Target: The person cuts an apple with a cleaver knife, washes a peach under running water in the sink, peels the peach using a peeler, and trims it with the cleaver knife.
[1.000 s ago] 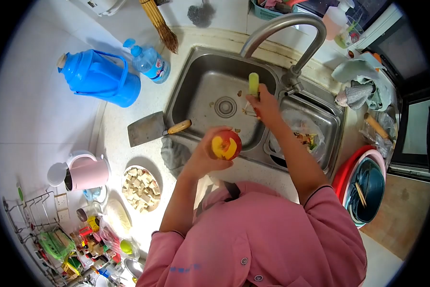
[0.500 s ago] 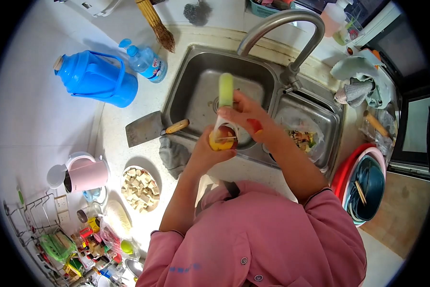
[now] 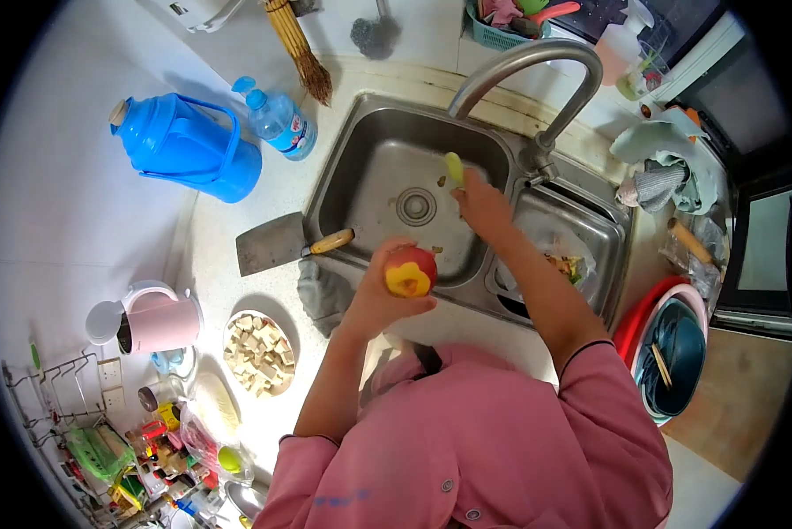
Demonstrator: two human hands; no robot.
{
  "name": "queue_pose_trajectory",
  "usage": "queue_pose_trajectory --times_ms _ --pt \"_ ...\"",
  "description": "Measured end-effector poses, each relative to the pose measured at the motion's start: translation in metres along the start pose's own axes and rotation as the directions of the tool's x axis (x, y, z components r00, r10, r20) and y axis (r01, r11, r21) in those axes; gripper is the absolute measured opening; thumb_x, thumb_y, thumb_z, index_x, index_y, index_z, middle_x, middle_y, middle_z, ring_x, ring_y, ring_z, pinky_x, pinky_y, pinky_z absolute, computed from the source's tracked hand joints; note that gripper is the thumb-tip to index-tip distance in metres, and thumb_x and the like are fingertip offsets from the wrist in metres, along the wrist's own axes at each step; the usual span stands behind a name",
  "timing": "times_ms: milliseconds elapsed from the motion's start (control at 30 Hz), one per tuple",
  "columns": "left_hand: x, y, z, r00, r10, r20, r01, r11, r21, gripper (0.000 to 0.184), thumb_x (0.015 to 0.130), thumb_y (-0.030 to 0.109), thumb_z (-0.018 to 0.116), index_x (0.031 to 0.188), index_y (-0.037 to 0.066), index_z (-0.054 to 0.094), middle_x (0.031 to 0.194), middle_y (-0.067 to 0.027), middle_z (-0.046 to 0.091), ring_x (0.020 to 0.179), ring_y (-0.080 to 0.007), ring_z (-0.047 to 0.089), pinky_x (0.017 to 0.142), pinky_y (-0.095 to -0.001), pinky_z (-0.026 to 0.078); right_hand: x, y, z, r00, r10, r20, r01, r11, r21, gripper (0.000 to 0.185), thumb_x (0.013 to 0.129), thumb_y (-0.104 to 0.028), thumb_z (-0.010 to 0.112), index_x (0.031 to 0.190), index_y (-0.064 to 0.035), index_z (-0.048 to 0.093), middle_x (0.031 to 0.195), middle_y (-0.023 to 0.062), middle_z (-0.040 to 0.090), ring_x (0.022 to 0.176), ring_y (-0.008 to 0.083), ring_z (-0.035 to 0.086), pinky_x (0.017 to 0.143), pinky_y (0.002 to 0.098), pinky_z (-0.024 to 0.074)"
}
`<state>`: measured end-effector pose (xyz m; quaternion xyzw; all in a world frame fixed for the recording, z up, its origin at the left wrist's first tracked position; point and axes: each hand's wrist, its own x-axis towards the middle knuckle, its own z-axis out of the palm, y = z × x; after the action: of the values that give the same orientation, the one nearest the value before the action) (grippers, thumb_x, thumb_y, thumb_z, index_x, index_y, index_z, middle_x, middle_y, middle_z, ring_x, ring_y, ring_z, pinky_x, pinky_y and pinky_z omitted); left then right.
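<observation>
In my left hand (image 3: 383, 295) sits a partly peeled peach (image 3: 411, 271), its skin red and a patch around the top bared to yellow flesh. The fingers curl around its side, over the front edge of the sink (image 3: 343, 167). My right hand (image 3: 486, 210) is closed around a peeler; only the green end of the peeler's handle (image 3: 454, 167) shows, and its head is hidden behind the hand. This hand is above the right part of the large basin, apart from the peach. Small scraps of peel (image 3: 437, 250) lie in the basin.
A cleaver (image 3: 272, 244) lies by the sink's left edge, its wooden handle over the rim, near a grey cloth (image 3: 323, 295). A bowl of pale cubes (image 3: 259, 353) stands left. The faucet (image 3: 581, 88) arches behind. The small basin holds a bag of scraps (image 3: 572, 264).
The peeler has come away from the peach; my right hand has moved right and away from my body with it. My left hand still holds the peach, with its peeled patch now in plain sight.
</observation>
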<state>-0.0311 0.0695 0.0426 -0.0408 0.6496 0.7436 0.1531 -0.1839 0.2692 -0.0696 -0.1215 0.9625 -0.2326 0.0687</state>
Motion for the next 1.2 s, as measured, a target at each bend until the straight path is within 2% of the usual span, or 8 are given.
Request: queue_pose_trajectory --times_ms 167,200,333,767,967,1067,1133,1200 --pt "0.003 -0.009 -0.004 0.994 -0.108 -0.033 0.102 0.986 -0.133 0.067 0.075 0.0 0.073 0.133 0.011 0.041 0.116 -0.0082 0.055 0.102 -0.0142 0.057 0.088 -0.0273 0.049 -0.001 -0.018 -0.012 0.998 0.059 -0.026 -0.059 0.998 -0.001 0.034 0.09 -0.028 0.062 0.116 -0.0078 0.05 0.089 0.0153 0.068 0.081 0.0338 0.068 0.068 0.0466 0.0515" --pt "0.003 -0.009 -0.004 0.995 -0.082 -0.061 0.074 0.989 -0.126 0.066 0.075 0.0 0.072 0.133 0.01 0.042 0.116 -0.0083 0.055 0.102 -0.0142 0.057 0.088 -0.0274 0.049 -0.003 -0.026 -0.018 0.998 0.064 0.02 -0.066 0.94 0.334 0.033 0.09 -0.027 0.063 0.114 -0.007 0.052 0.088 0.0133 0.067 0.08 0.0289 0.067 0.067 0.0424 0.0516" --pt "0.002 -0.014 -0.002 0.986 -0.057 -0.156 0.048 0.997 -0.063 0.061 0.076 0.002 0.071 0.13 0.005 0.043 0.114 -0.0082 0.057 0.101 -0.014 0.058 0.088 -0.0277 0.048 -0.026 -0.067 -0.053 0.984 -0.096 0.152 -0.121 0.27 0.955 0.03 0.09 -0.023 0.068 0.11 -0.0038 0.055 0.086 0.0059 0.063 0.078 0.0121 0.062 0.067 0.0275 0.0502" --pt "0.001 -0.018 -0.002 0.982 -0.114 -0.151 0.089 0.982 -0.167 0.059 0.073 0.002 0.074 0.125 0.003 0.046 0.112 -0.0075 0.062 0.102 -0.0144 0.061 0.088 -0.0269 0.049 -0.048 -0.1 -0.064 0.947 -0.256 0.193 -0.139 0.213 0.967 0.029 0.092 -0.025 0.066 0.107 -0.0028 0.055 0.092 0.0058 0.062 0.08 0.0113 0.062 0.069 0.0266 0.0522" --pt "-0.008 -0.005 -0.001 0.998 0.052 -0.034 -0.05 0.997 0.057 0.062 0.068 -0.003 0.076 0.122 0.005 0.047 0.115 -0.0067 0.059 0.106 -0.0151 0.058 0.093 -0.0294 0.048 -0.032 -0.052 -0.044 0.884 0.039 0.465 -0.452 -0.175 0.875 0.03 0.093 -0.022 0.065 0.115 -0.0053 0.054 0.093 0.0066 0.062 0.079 0.0191 0.067 0.068 0.0329 0.0569" --pt "-0.006 -0.008 -0.001 0.995 0.007 -0.103 -0.011 0.999 -0.034 0.061 0.068 -0.004 0.075 0.122 0.005 0.048 0.118 -0.0065 0.058 0.109 -0.0153 0.056 0.095 -0.0301 0.047 -0.018 -0.034 -0.035 0.905 0.056 0.423 -0.425 0.046 0.904 0.029 0.092 -0.024 0.066 0.112 -0.0054 0.056 0.093 0.0082 0.064 0.079 0.021 0.068 0.066 0.0328 0.056" --pt "-0.006 -0.012 -0.002 0.994 0.028 -0.104 -0.035 0.997 -0.066 0.061 0.068 -0.004 0.075 0.123 0.005 0.048 0.119 -0.0069 0.057 0.11 -0.0156 0.056 0.096 -0.0302 0.046 -0.014 -0.035 -0.036 0.972 0.234 0.028 -0.209 0.798 0.565 0.029 0.093 -0.025 0.066 0.111 -0.0046 0.056 0.094 0.0078 0.064 0.079 0.0206 0.068 0.066 0.0326 0.0551" --pt "-0.001 -0.012 -0.002 0.993 0.039 -0.109 -0.049 0.995 -0.085 0.062 0.068 -0.004 0.075 0.123 0.005 0.048 0.119 -0.007 0.057 0.111 -0.0159 0.056 0.097 -0.0304 0.046 -0.009 -0.038 -0.045 0.966 0.149 -0.213 -0.093 0.963 0.252 0.03 0.092 -0.025 0.066 0.111 -0.004 0.055 0.094 0.0074 0.065 0.078 0.0193 0.068 0.065 0.0315 0.0539"
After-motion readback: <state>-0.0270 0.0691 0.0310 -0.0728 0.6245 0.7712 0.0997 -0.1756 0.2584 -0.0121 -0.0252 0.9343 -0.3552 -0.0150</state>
